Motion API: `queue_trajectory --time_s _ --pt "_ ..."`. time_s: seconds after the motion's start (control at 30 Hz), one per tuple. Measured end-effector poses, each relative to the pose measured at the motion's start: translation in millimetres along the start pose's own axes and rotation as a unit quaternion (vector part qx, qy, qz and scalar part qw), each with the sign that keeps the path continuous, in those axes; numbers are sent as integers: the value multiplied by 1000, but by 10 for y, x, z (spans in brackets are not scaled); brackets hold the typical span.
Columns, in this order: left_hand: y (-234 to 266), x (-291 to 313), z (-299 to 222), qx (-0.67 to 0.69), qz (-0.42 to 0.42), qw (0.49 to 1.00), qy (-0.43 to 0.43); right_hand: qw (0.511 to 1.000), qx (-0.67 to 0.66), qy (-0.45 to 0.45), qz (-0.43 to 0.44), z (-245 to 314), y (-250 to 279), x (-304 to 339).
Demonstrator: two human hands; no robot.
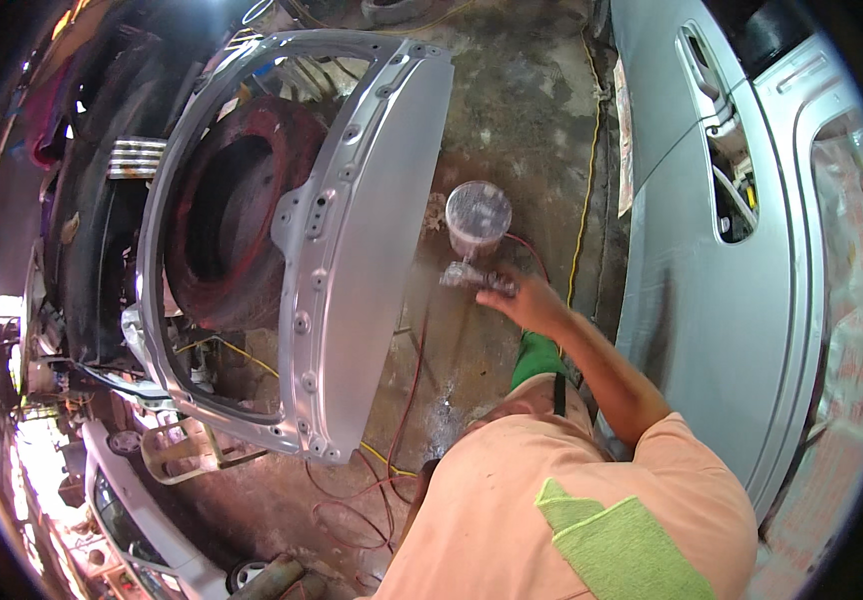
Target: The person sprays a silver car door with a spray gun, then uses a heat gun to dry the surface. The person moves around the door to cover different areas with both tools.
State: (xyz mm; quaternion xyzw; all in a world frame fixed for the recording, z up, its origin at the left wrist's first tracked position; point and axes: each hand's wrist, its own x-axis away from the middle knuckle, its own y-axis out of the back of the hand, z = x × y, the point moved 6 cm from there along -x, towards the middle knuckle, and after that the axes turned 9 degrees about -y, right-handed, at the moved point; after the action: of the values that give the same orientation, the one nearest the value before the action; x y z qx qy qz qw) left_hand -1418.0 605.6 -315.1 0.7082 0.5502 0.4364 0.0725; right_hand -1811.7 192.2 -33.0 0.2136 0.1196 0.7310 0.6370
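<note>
My right hand (530, 303) is closed round a spray gun (464, 275) with a whitish, round cup (479, 212) on top. The gun's front points left toward a silver car tailgate (377, 260), and a gap separates them. A faint haze hangs between the gun and the panel's lower right edge. The tailgate stands in front of me with its large window opening bare, and its smooth outer skin faces the gun. My left hand is out of the picture.
A reddish tyre (297, 160) shows through the tailgate opening. Close on the right stands a silver vehicle side (692, 330) with plastic-covered windows. A red hose (414, 385) and a yellow cord (589, 190) trail over the concrete floor. A white car (142, 500) is at lower left.
</note>
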Motion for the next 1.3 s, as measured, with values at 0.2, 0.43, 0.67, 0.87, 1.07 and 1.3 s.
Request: queue_trajectory --time_s 0.2,0.43,0.67,0.87,1.07,1.3 --pt "-61 -613 -877 1 -21 1000 1 998 0 -46 -54 -173 1141 -1542" --pt "-174 -1084 -1473 -4 -37 999 -8 991 -35 -45 -118 -175 2073 -2463" --pt "-211 -1467 -1853 -22 -64 997 -43 991 -75 -113 -22 -46 2229 -2380" --pt "-192 -1708 -2067 -44 -90 992 -79 981 -106 -85 136 238 2177 -2534" --pt "-287 -1749 -2115 -72 -21 995 -70 994 -59 -81 40 279 2417 -3263" --pt "-41 -1412 -2526 84 -211 974 -19 990 -98 -81 -61 193 2781 -4053"
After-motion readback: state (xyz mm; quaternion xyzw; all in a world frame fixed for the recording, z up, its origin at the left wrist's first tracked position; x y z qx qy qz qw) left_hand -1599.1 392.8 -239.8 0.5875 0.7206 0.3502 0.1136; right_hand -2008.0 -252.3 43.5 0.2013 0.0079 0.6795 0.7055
